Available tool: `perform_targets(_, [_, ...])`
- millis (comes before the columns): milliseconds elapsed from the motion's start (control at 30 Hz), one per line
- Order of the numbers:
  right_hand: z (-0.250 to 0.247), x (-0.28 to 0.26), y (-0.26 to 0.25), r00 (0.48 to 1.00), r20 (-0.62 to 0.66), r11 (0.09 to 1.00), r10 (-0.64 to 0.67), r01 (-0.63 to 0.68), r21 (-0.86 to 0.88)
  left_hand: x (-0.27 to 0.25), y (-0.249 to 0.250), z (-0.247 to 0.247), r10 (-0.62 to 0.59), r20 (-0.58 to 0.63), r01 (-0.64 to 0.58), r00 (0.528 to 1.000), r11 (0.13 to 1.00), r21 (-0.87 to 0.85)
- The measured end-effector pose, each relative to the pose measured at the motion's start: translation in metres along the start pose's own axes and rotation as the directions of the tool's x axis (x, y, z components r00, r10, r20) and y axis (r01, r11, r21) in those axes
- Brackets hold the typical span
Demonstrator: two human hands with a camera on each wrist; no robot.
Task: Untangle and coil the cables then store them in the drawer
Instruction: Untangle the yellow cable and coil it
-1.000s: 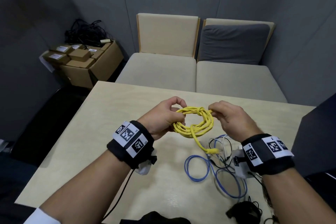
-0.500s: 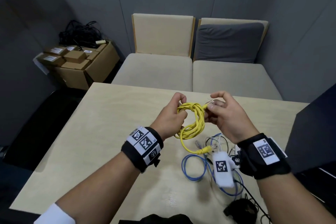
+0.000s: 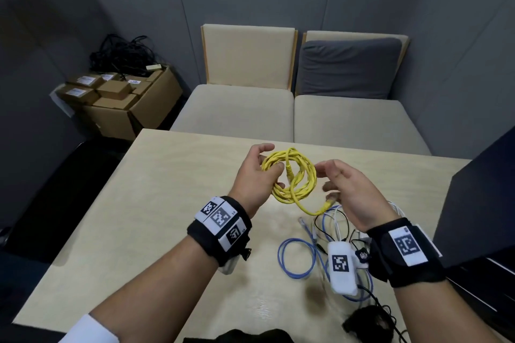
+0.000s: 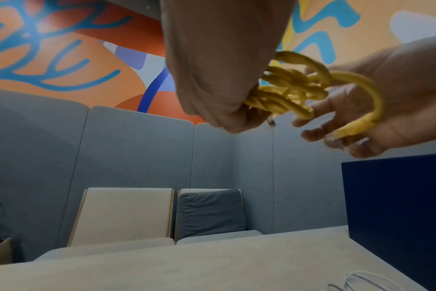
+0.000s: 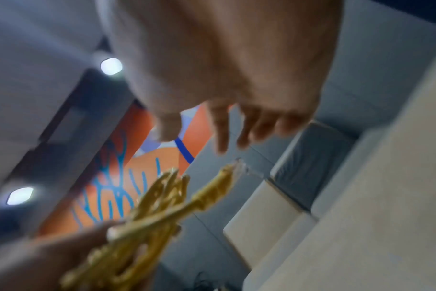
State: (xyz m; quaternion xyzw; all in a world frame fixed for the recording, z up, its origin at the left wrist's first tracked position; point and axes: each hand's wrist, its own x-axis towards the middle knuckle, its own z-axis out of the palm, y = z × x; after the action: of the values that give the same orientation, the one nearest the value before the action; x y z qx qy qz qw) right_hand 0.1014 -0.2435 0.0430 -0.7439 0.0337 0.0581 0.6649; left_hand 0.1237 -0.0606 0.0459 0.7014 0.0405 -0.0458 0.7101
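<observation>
— What has the left hand [image 3: 257, 175] got?

— The yellow cable [image 3: 296, 175], wound into a loose coil. Its fingers curl round the coil's left side, the thumb arched over the top strands, and the coil is held up in the air above the middle of the table [image 3: 156, 203], toward the far edge. From the left wrist the strands bunch right under the curled fingers.

— And the tail of it?

— One end hangs from the coil's lower side and curves right; its plug [image 3: 328, 202] sits just beside the right palm.

— Is the right hand [image 3: 352, 192] gripping anything?

— No. It is palm-up just right of the coil, fingers spread and relaxed, tips near the strands. The right wrist view is blurred, yet the fingers show apart, with the plug just below them. Whether a fingertip touches the cable, I cannot tell.

— What lies on the table?

— Near the right edge, below the right wrist, a blue cable [image 3: 298, 262] in loose loops, mixed with thin white and black wires. A black tangle [image 3: 365, 323] sits at the near edge.
</observation>
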Motion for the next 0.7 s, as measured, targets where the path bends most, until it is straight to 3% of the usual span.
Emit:
perform_targets(67, [-0.004, 0.001, 0.002, 0.964, -0.247, 0.948, -0.102, 0.019, -0.318, 0.001, -0.004, 0.000, -0.008, -0.032, 0.007, 0.999, 0.999, -0.033])
perform_targets(100, [-0.004, 0.000, 0.002, 0.932, -0.335, 0.921, -0.140, -0.002, -0.388, 0.002, -0.005, 0.000, -0.012, -0.048, 0.009, 0.999, 0.998, -0.055])
perform_targets(167, [-0.001, -0.002, 0.002, 0.960, -0.269, 0.936, -0.083, -0.017, -0.352, 0.003, -0.007, 0.001, -0.005, -0.077, -0.001, 0.997, 0.997, -0.083])
perform_targets(267, [0.012, -0.005, 0.008, 0.994, -0.076, 0.990, 0.072, -0.080, -0.113, 0.003, -0.006, 0.004, -0.002, -0.093, -0.008, 0.996, 0.994, -0.109])
perform_targets(400, [0.027, -0.006, 0.006, 0.981, -0.104, 0.968, 0.165, -0.140, 0.210, 0.003, -0.006, 0.005, -0.020, -0.090, 0.006, 0.996, 0.988, -0.153])
perform_targets(467, [0.033, -0.008, 0.002, 0.984, -0.119, 0.978, 0.136, -0.114, 0.177, 0.003, -0.007, 0.004, -0.026, -0.090, 0.013, 0.996, 0.989, -0.146])
perform_targets(567, [0.040, -0.008, -0.005, 0.986, -0.166, 0.996, -0.007, -0.007, -0.086, 0.001, -0.005, 0.004, -0.034, -0.058, 0.025, 0.998, 0.988, -0.152])
perform_targets(700, [0.040, -0.004, -0.010, 0.988, -0.155, 1.000, -0.009, 0.012, 0.014, -0.001, 0.001, 0.002, -0.080, 0.029, 0.085, 0.996, 0.957, -0.277])
